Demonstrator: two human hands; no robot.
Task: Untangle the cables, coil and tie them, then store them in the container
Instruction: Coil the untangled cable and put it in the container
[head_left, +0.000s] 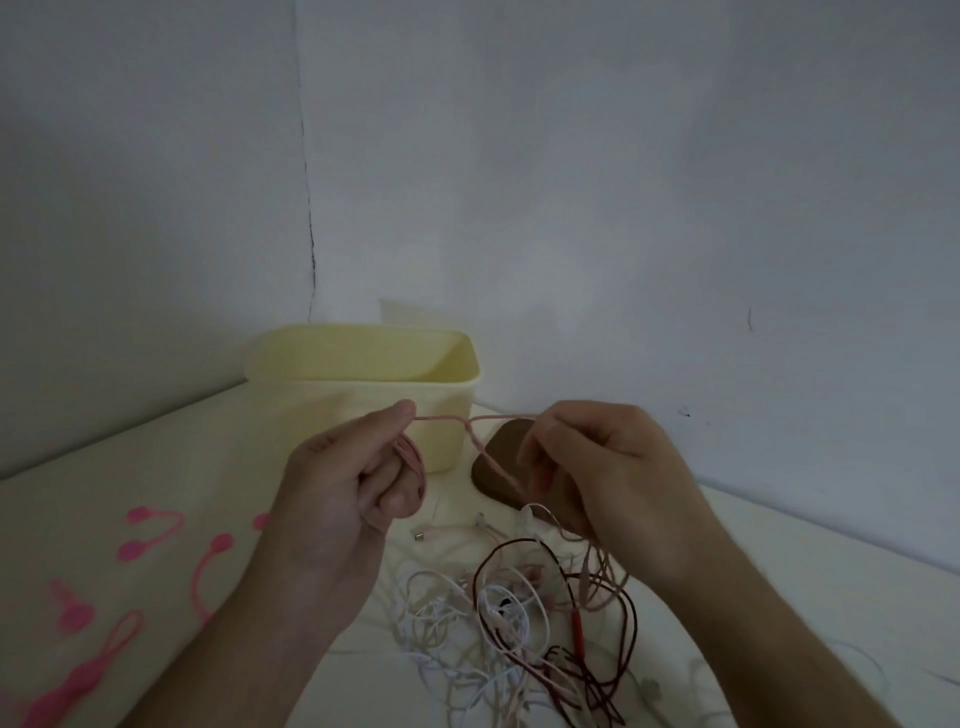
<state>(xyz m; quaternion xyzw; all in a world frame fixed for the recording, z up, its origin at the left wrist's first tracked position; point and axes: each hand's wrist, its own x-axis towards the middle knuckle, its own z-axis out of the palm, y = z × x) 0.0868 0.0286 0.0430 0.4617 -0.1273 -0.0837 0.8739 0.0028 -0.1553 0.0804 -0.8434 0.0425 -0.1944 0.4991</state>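
— Above the far side of the tangle (524, 629), what is each hand doing?

— Left hand (343, 483) grips a small pink coil (413, 462), thumb and forefinger pinching the pink cable (452, 418) where it leaves the loops. Right hand (608, 467) pinches the same cable, which hangs slack between them; likely it is feeding length so the next loop can be wound.

— And the rest?

— White, dark red and pink cords lie heaped on the near table (779, 561), apparently awaiting sorting. Pink ties (156, 535) wait at left, within reach. Yellow container (363, 384) stands open at the far side, ready for finished coils. A brown object (511, 441) sits right of it.

— Any writing?

— None legible; no brand or label shows.
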